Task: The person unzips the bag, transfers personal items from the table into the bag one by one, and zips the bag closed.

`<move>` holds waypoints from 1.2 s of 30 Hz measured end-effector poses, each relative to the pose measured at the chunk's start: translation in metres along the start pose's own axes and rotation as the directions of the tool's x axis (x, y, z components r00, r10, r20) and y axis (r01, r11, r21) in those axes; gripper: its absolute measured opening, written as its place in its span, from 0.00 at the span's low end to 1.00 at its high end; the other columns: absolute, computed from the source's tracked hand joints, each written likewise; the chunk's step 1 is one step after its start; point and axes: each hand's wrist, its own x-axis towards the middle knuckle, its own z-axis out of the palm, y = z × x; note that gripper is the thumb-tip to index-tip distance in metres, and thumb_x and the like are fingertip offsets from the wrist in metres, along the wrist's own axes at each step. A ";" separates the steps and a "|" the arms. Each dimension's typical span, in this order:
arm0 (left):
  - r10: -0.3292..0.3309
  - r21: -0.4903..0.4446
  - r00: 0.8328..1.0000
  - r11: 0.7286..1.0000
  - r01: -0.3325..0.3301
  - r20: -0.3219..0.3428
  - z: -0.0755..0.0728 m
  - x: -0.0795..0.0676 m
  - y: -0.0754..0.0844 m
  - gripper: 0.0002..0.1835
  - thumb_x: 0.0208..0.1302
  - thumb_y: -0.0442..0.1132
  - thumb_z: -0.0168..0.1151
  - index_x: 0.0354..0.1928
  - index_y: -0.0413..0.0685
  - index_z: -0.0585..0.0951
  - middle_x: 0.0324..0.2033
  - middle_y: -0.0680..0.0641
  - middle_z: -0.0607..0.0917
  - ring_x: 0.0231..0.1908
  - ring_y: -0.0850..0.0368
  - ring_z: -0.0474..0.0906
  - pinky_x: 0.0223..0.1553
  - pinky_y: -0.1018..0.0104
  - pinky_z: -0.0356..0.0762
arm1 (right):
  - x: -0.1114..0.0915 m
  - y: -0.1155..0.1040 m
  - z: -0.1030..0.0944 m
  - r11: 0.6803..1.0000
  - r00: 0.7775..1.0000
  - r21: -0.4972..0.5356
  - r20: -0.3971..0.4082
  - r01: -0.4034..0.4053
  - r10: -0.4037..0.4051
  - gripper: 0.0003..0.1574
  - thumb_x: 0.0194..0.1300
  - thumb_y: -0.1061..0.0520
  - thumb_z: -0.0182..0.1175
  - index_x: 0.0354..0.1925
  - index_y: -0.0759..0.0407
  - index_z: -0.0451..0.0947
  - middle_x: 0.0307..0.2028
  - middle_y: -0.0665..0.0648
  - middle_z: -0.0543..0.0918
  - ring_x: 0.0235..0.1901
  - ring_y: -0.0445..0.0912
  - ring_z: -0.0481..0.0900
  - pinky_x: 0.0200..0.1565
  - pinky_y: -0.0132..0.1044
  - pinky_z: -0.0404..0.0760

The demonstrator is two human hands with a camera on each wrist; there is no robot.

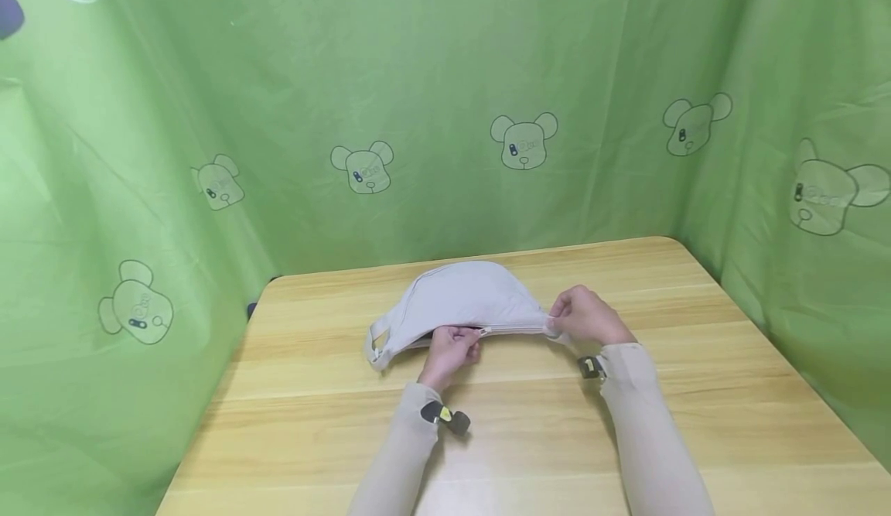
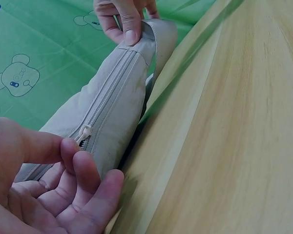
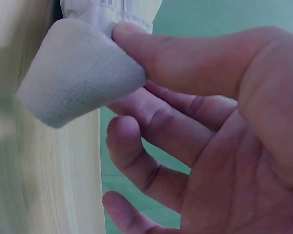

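Note:
A pale grey crescent-shaped waist bag (image 1: 462,295) lies on the table, its zipper edge facing me in the head view. The zipper is closed on the right part and parted to the left. My left hand (image 1: 451,352) pinches the zipper pull (image 2: 84,132) between thumb and finger, midway along the edge. At the bag's right end, my right hand (image 1: 588,316) grips the corner where the strap (image 3: 83,73) joins. In the right wrist view its thumb presses on the fabric, while the strap loops down in front. What is inside the bag is hidden.
The wooden table (image 1: 313,439) has its far edge just behind the bag. Green curtains (image 1: 431,59) with bear-face prints hang behind it and on both sides. A strap loop (image 1: 376,346) sticks out at the bag's left end. Small dark devices sit on both wrists.

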 end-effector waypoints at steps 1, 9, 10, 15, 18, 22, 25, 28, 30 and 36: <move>-0.001 0.002 1.000 1.000 0.001 -0.002 0.000 0.000 0.000 0.11 0.69 0.35 0.65 0.44 0.31 0.83 0.26 0.49 0.83 0.26 0.62 0.79 0.32 0.68 0.86 | 0.000 0.000 0.000 1.000 1.000 0.000 -0.001 0.000 0.000 0.08 0.64 0.59 0.68 0.39 0.64 0.84 0.36 0.60 0.87 0.35 0.50 0.81 0.39 0.40 0.79; 0.001 -0.009 1.000 1.000 -0.001 0.007 -0.001 0.001 0.000 0.10 0.69 0.34 0.65 0.43 0.30 0.83 0.26 0.50 0.83 0.25 0.63 0.79 0.32 0.69 0.85 | 0.001 0.000 0.001 1.000 1.000 -0.003 -0.007 0.005 -0.005 0.08 0.64 0.59 0.69 0.38 0.64 0.84 0.35 0.60 0.87 0.35 0.50 0.81 0.39 0.40 0.79; 0.001 -0.010 1.000 1.000 -0.001 0.010 -0.002 0.001 0.000 0.10 0.69 0.34 0.65 0.43 0.30 0.84 0.25 0.50 0.83 0.25 0.63 0.79 0.32 0.69 0.85 | 0.001 0.000 0.001 1.000 1.000 -0.002 -0.006 0.006 -0.006 0.08 0.64 0.59 0.68 0.38 0.64 0.84 0.35 0.60 0.87 0.35 0.50 0.81 0.39 0.40 0.79; -0.001 -0.002 1.000 1.000 0.001 0.002 -0.005 0.001 0.002 0.09 0.68 0.33 0.64 0.42 0.31 0.84 0.25 0.50 0.82 0.25 0.63 0.79 0.32 0.70 0.85 | 0.002 0.000 0.001 1.000 1.000 -0.004 -0.006 0.009 -0.009 0.07 0.64 0.59 0.68 0.38 0.64 0.84 0.36 0.60 0.87 0.35 0.50 0.81 0.39 0.39 0.78; 0.000 0.011 1.000 1.000 0.001 -0.003 -0.006 0.000 0.003 0.08 0.68 0.33 0.64 0.41 0.32 0.83 0.25 0.51 0.82 0.25 0.63 0.79 0.32 0.70 0.85 | 0.002 0.000 0.001 1.000 1.000 -0.004 -0.004 0.002 -0.002 0.08 0.64 0.60 0.68 0.38 0.64 0.84 0.36 0.60 0.87 0.36 0.50 0.81 0.39 0.39 0.78; 0.004 0.023 1.000 1.000 -0.004 -0.001 -0.007 -0.001 0.003 0.09 0.69 0.33 0.64 0.42 0.30 0.83 0.25 0.51 0.82 0.25 0.63 0.78 0.33 0.70 0.85 | 0.002 0.000 0.001 1.000 1.000 -0.002 -0.001 0.000 0.000 0.08 0.64 0.60 0.68 0.39 0.64 0.84 0.37 0.60 0.87 0.36 0.50 0.82 0.40 0.40 0.79; 0.006 0.030 1.000 1.000 -0.006 -0.004 -0.007 -0.002 0.003 0.11 0.68 0.33 0.64 0.43 0.29 0.83 0.24 0.51 0.81 0.25 0.63 0.78 0.32 0.69 0.85 | 0.002 0.000 0.001 1.000 1.000 0.000 -0.002 0.002 -0.002 0.08 0.64 0.60 0.68 0.39 0.64 0.84 0.37 0.60 0.87 0.36 0.50 0.82 0.40 0.41 0.79; 0.009 0.038 1.000 0.999 -0.008 -0.006 -0.007 -0.002 0.004 0.11 0.68 0.33 0.65 0.44 0.28 0.83 0.24 0.51 0.81 0.24 0.63 0.78 0.32 0.68 0.86 | 0.001 0.001 0.001 1.000 1.000 0.003 -0.001 -0.003 0.003 0.08 0.64 0.59 0.68 0.39 0.64 0.84 0.37 0.60 0.87 0.36 0.50 0.82 0.41 0.42 0.79; 0.008 0.041 1.000 0.999 -0.008 -0.004 -0.007 -0.002 0.004 0.11 0.68 0.33 0.64 0.43 0.27 0.83 0.24 0.51 0.81 0.24 0.63 0.78 0.32 0.68 0.86 | 0.001 0.001 0.002 1.000 1.000 0.002 -0.001 -0.007 0.007 0.09 0.64 0.59 0.69 0.39 0.64 0.84 0.37 0.60 0.87 0.37 0.51 0.82 0.41 0.42 0.79; -0.017 0.037 1.000 0.999 0.017 0.003 -0.008 -0.002 0.005 0.09 0.68 0.33 0.64 0.42 0.30 0.84 0.24 0.52 0.81 0.24 0.63 0.78 0.33 0.68 0.86 | 0.001 0.003 0.001 1.000 1.000 -0.001 -0.001 -0.012 0.012 0.09 0.64 0.58 0.69 0.40 0.63 0.84 0.38 0.60 0.87 0.38 0.51 0.81 0.42 0.42 0.79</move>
